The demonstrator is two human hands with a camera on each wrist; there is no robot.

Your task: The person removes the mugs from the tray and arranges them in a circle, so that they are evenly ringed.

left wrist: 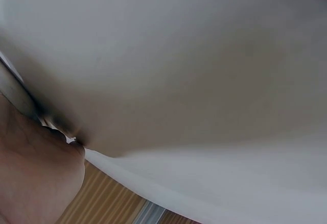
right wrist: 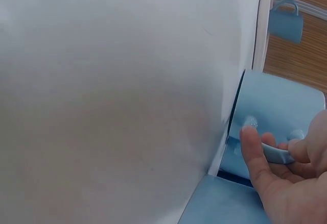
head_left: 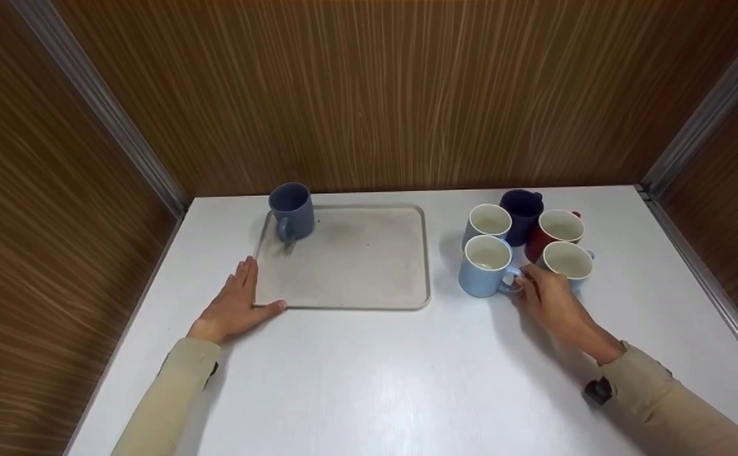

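Note:
My right hand (head_left: 554,301) holds the handle of a light blue mug (head_left: 478,280), at the front left of a cluster of mugs. In the right wrist view, fingers and thumb are around the handle (right wrist: 276,154), and the mug's base is close to the white table. My left hand (head_left: 232,306) lies at the near left corner of a beige tray (head_left: 350,278), fingers straight along its left side and thumb at the front edge. On the tray's far left corner stands a grey-blue mug (head_left: 302,216), its handle toward me.
Behind the held mug stand another pale-lined blue mug (head_left: 468,235) and a dark purple mug (head_left: 518,231). A red mug (head_left: 535,244) and a second light blue mug (head_left: 576,282) are to its right. Wood-grain panels (head_left: 369,95) enclose the white table (head_left: 343,380) at the back and sides.

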